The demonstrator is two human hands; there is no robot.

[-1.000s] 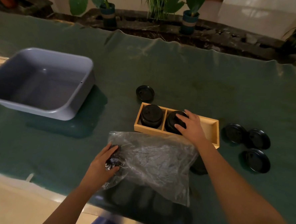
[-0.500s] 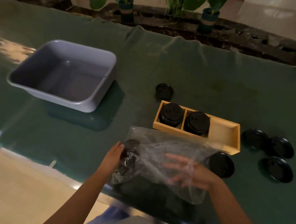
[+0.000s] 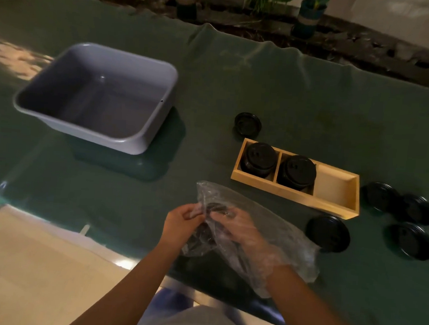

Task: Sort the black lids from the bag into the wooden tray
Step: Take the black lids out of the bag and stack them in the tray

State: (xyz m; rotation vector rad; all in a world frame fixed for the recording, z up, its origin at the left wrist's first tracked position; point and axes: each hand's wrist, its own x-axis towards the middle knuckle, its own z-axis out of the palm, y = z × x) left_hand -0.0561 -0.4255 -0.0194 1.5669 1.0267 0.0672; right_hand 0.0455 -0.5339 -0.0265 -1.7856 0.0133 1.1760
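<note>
So the crinkly clear plastic bag [image 3: 259,230] sits at the near edge of the table [image 3: 300,97], which is covered in a dark green cloth, and both hands are busy with it. The left hand [image 3: 182,220] pinches the bag's open edge from outside, fingers closed on the plastic. The right hand [image 3: 237,226] is pushed right inside the bag, so you only see it through the film; its fingers look curled near some dark stuff at the bag's mouth, probably black lids, but honestly I can't tell if it's actually gripping one.

What's left in the bag is hard to make out, just dark blurry shapes under the wrinkles and glare.

The long light wooden tray [image 3: 331,204] with three compartments lies just beyond the bag, to the right. Its left compartment holds a stack of round black plastic lids [image 3: 259,158], the middle one holds a second stack [image 3: 297,171], and the right compartment has bare wood showing.

Loose lids are scattered around: one [image 3: 247,123] just behind the tray, one [image 3: 328,233] in front of its right end near the bag, and three more [image 3: 416,210] clustered off to the right.

The big grey plastic tub [image 3: 144,143] sits well off to the left. Potted plants [image 3: 309,16] along the far edge are cut off by the top of the frame.
</note>
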